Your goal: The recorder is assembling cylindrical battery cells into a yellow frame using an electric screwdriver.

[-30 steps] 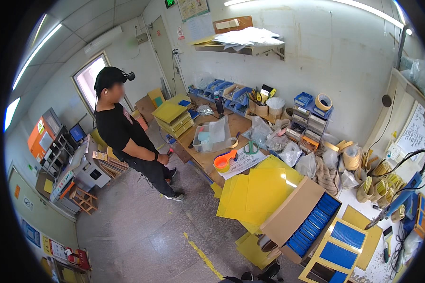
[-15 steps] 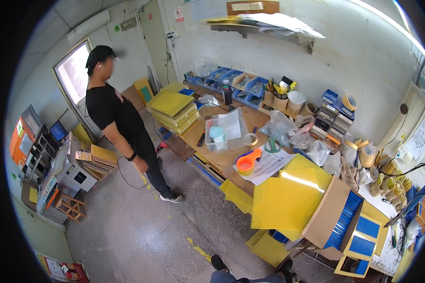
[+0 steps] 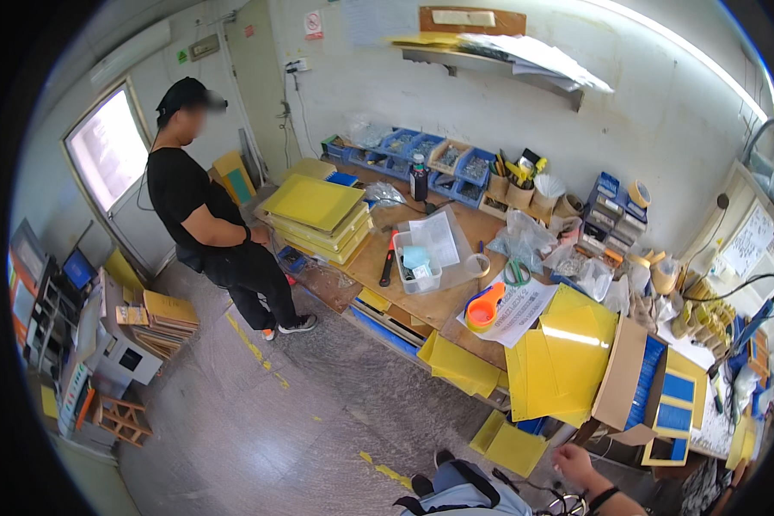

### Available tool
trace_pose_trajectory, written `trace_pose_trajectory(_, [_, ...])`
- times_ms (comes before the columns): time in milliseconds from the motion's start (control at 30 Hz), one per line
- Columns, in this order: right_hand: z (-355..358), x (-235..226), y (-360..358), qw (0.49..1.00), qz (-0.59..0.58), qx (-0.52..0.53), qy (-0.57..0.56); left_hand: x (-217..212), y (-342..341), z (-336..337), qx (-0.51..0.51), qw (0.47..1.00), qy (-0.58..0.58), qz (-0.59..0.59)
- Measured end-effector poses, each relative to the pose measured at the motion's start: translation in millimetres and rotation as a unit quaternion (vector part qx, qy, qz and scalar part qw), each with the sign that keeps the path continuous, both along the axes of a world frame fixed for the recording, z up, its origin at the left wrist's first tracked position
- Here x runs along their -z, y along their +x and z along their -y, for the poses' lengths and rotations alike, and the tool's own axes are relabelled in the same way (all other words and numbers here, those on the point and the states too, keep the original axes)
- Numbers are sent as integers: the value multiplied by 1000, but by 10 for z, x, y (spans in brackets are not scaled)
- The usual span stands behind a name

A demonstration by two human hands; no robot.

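Note:
My right hand (image 3: 574, 465) enters low on the right, its forearm crossed by a black wristband. Its fingers look loosely curled, and I make out nothing in them. The hand is in the air beside the workbench, nearest to yellow panels (image 3: 512, 445) below the bench edge. Above it, an open cardboard box (image 3: 617, 365) holds rows of blue parts. Overlapping yellow sheets (image 3: 559, 357) lie to the left of this box, and yellow frames with blue inserts (image 3: 672, 416) lean at its right. My left hand is out of view.
A co-worker in black (image 3: 219, 206) stands at the bench's far left beside stacked yellow trays (image 3: 314, 206). A clear plastic bin (image 3: 417, 265), a hammer (image 3: 388, 261), an orange tape dispenser (image 3: 485, 308) and green-handled scissors (image 3: 516, 273) lie on the wooden bench. Blue parts bins (image 3: 473, 165) line the wall.
My right hand and forearm have come into view at the lower right. The view has shifted. The co-worker has stepped nearer the bench, hands now by the yellow trays.

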State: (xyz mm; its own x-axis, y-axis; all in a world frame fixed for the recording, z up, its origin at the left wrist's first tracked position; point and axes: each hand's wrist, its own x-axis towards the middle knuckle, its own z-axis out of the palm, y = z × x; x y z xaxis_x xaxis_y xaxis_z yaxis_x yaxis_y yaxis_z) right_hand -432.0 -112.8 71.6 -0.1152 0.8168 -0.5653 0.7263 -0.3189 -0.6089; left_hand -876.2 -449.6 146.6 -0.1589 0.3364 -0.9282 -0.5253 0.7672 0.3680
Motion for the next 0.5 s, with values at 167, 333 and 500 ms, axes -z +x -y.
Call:
trace_pose_trajectory(167, [-706, -210, -1002, 994, -106, -18, -8, -88, -293, 288, -43, 997, -59, 4])
trace_pose_trajectory(333, [-1285, -516, -2162, 965, -257, -2, -46, 469, -1416, -157, -198, 964, -28, -176])
trace_pose_trajectory(500, [-1749, -349, -3182, 924, -369, 30, -97, 580, -2484, -1626, -159, 941, 45, -296])
